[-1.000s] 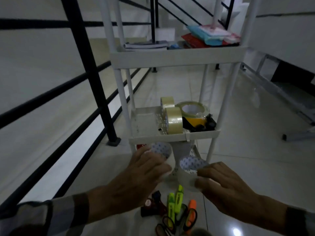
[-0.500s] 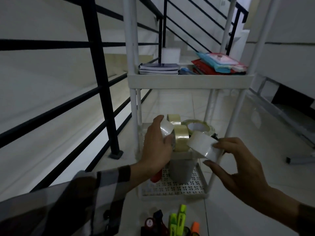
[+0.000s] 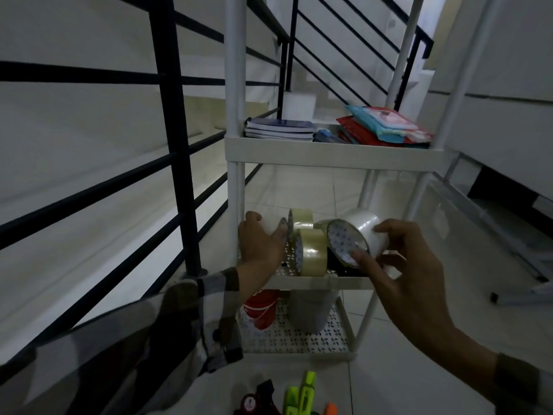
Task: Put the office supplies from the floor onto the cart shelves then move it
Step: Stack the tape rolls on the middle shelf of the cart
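A white three-shelf cart (image 3: 335,152) stands in front of me. My left hand (image 3: 259,244) reaches into the left side of the middle shelf (image 3: 314,282), gripping a white tape roll (image 3: 273,228) that is mostly hidden behind it. My right hand (image 3: 401,265) holds a second white tape roll (image 3: 357,235) above the shelf's right side. Two tan tape rolls (image 3: 311,253) stand upright between my hands. On the floor at the bottom lie green highlighters (image 3: 302,396), an orange marker (image 3: 330,410) and a dark stamp-like item (image 3: 254,399).
Notebooks (image 3: 279,128) and red and teal packets (image 3: 386,124) fill the top shelf. A red cup (image 3: 261,307) and a grey container (image 3: 309,310) sit on the bottom shelf. A black railing (image 3: 176,145) runs along the left; a metal frame (image 3: 508,235) stands at right.
Both hands rose from the floor with a white tape roll each and moved forward to the middle shelf; the left hand now reaches inside it.
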Available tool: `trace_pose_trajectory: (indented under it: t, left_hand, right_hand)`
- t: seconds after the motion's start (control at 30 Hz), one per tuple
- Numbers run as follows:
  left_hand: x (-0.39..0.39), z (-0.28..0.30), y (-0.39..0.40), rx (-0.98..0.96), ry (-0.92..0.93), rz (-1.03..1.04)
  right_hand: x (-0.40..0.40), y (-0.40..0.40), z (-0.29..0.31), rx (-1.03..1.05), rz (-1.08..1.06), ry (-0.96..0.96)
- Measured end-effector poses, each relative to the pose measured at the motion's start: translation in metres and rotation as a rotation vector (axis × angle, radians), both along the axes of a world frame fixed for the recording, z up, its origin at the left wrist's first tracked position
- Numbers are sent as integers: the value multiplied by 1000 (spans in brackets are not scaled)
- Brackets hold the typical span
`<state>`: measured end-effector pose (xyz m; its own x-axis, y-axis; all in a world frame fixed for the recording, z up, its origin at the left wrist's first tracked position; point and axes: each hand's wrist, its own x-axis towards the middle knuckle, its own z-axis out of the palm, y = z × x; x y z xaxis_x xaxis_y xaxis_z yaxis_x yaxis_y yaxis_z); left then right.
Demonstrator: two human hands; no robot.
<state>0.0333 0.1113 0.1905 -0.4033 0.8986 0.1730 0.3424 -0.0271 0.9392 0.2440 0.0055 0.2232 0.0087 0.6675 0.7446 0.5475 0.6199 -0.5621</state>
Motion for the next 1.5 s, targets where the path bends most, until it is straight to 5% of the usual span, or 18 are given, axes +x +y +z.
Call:
trace_pose_trajectory:
  t: [0.17, 0.43, 0.73, 0.8, 0.93, 1.13, 1.3, 1.5]
  left_hand:
    - [11, 10, -1, -71, -220, -10]
    - [7, 2, -4, -18, -206, -138]
    - [-1, 34, -24, -187, -737, -341]
    - [-3, 29, -32, -224, -607, -342]
    - [-14, 9, -50, -245, 35, -351]
    - [-42, -19, -84, 167, 641, -630]
    - [-56, -31, -78, 331, 718, -649]
    - [-55, -29, -71, 226, 644, -660]
  right_hand:
    - [-13, 13, 10, -128, 64, 222]
    - [-20, 17, 8, -197, 100, 277]
    - [-48, 31, 25, -234, 199, 258]
    - [-64, 44, 29, -248, 214, 250]
    - [-99, 83, 29, -320, 210, 167]
    - [-145, 119, 16, -330, 100, -308]
    - [-158, 129, 10, -391, 41, -498]
    - [-158, 134, 15, -358, -154, -1012]
